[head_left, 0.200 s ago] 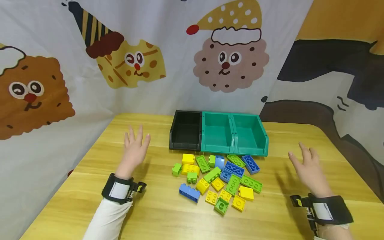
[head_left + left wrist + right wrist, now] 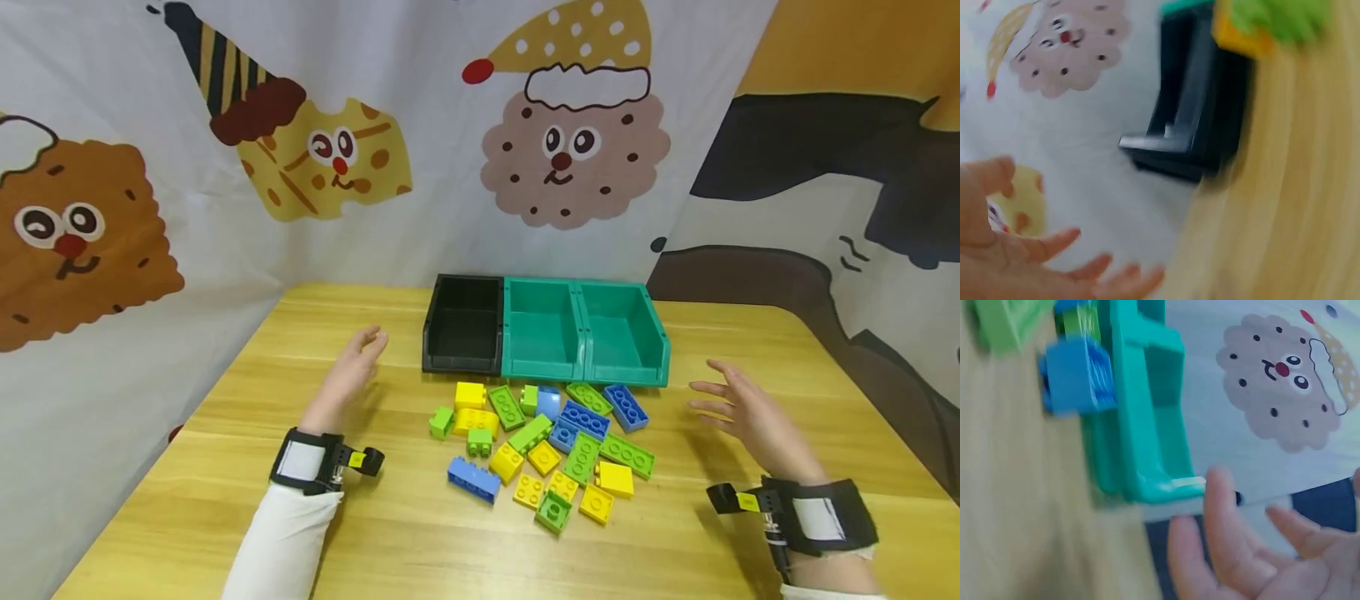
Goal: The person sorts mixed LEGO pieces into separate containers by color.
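While a printed backdrop (image 2: 450, 242) is hanging behind the wooden table (image 2: 390, 542), left hand (image 2: 345, 377) is hovering over the table's left side. Grip is staying wide, fingers loosely extended and apart; left wrist view is blurring. Black strap (image 2: 303, 460) is wrapping that wrist. Small green brick (image 2: 442, 422) is lying nearest this hand, just beside a curved yellow brick (image 2: 476, 422). Long blue brick (image 2: 474, 481) is lying at the pile's front left. Black bin (image 2: 461, 365) is standing behind the pile at the row's left end; left teal bin (image 2: 542, 368) is sitting flush in the middle, right teal bin (image 2: 624, 373) at the right end. Mixed blue, green and yellow bricks are lying scattered on the table in front of the bins, between both hands. Blue brick (image 2: 627, 407) is lying at the pile's back right, nearest the right hand (image 2: 753, 417). That hand is hovering over the table's right side, fingers reaching inward, grip wide, fingers separating. Matching strap (image 2: 821, 517) is wrapping the right wrist.
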A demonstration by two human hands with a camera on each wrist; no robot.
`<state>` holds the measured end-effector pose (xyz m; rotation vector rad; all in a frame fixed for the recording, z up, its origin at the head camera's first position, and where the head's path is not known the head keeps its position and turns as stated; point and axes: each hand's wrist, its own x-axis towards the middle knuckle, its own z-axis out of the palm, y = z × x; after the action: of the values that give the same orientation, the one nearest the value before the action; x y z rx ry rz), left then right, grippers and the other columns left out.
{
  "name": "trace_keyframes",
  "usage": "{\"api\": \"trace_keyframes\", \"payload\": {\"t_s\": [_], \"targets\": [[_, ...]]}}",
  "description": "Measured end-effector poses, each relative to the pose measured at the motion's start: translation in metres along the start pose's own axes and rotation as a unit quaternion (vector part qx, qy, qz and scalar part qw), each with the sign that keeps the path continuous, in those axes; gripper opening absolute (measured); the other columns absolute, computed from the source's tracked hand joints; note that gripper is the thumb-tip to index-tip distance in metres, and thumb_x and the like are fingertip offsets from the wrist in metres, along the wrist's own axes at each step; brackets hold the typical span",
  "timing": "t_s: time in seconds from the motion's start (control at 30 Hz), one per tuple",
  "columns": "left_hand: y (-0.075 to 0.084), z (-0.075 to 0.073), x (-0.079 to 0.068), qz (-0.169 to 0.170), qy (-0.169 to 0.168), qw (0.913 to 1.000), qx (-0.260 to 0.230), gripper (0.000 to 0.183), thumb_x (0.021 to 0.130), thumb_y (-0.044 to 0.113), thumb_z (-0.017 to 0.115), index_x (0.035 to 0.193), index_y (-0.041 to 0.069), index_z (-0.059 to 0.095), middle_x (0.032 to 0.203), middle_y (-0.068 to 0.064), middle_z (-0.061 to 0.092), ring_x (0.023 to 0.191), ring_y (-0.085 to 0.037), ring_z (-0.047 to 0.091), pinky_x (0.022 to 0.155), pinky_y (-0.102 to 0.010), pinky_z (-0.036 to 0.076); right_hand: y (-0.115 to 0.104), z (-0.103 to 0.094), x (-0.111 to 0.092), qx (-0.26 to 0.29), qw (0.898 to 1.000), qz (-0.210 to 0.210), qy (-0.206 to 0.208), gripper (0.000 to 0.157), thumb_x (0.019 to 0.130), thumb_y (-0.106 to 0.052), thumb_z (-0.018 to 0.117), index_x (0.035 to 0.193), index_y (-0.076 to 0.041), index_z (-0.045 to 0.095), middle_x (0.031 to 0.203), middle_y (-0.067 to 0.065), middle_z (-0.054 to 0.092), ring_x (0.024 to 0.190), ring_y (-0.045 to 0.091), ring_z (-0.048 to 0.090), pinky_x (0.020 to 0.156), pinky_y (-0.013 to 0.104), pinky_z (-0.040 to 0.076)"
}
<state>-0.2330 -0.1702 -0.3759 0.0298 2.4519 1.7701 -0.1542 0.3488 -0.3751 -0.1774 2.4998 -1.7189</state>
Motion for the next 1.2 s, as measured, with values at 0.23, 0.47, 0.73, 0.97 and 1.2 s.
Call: {"api": "trace_keyframes", "payload": {"t_s": [0.23,0.47,0.73,0.97,1.2], "targets": [[-0.024,0.022,0.019,-0.059,-0.011,0.9537,-0.295,0.055,0.102,0.015,0.04,0.147,-0.003,0.016,0.154,-0.022,0.015,0.142,-0.033,0.02,0.114,-0.042,0.024,0.014,0.026,0.017,-0.007,0.998,0.025,-0.055,0.069,0.101,-0.049,0.013,0.142,0.005,0.027,0.13,0.012,0.054,0.109,0.016,0.06,0.088,0.029,0.051],[-0.036,0.033,0.025,-0.057,0.033,0.945,-0.32,0.051,0.101,0.011,0.04,0.146,-0.004,0.021,0.147,-0.02,0.025,0.135,-0.027,0.031,0.11,-0.033,0.032,0.011,0.04,0.021,-0.069,0.994,0.078,-0.042,0.075,0.101,-0.051,0.013,0.142,0.01,0.024,0.137,0.036,0.039,0.121,0.046,0.048,0.094,0.041,0.048],[-0.05,0.042,0.031,0.002,0.031,0.9396,-0.341,0.058,0.094,0.022,0.058,0.142,0.0,0.033,0.128,-0.011,0.047,0.108,-0.011,0.053,0.09,-0.019,0.046,0.014,0.044,0.027,-0.059,0.99,0.125,-0.019,0.073,0.101,-0.048,0.027,0.145,0.01,0.017,0.145,0.033,0.028,0.108,0.021,0.059,0.085,0.023,0.05],[-0.052,0.048,0.039,0.04,0.022,0.9438,-0.327,0.058,0.096,0.015,0.054,0.144,-0.001,0.029,0.145,-0.022,0.033,0.135,-0.03,0.035,0.111,-0.035,0.03,0.017,0.052,0.028,-0.051,0.985,0.154,0.051,0.076,0.097,-0.051,0.039,0.145,0.005,0.019,0.144,0.031,0.029,0.099,0.013,0.06,0.076,0.018,0.05],[-0.044,0.052,0.041,0.01,0.041,0.9652,-0.258,0.047,0.097,0.005,0.05,0.142,0.001,0.036,0.137,-0.016,0.043,0.12,-0.019,0.045,0.098,-0.024,0.041,0.019,0.057,0.03,-0.077,0.982,0.158,0.074,0.085,0.093,-0.055,0.046,0.144,0.007,0.018,0.143,0.034,0.031,0.107,0.027,0.058,0.076,0.021,0.049]]}}
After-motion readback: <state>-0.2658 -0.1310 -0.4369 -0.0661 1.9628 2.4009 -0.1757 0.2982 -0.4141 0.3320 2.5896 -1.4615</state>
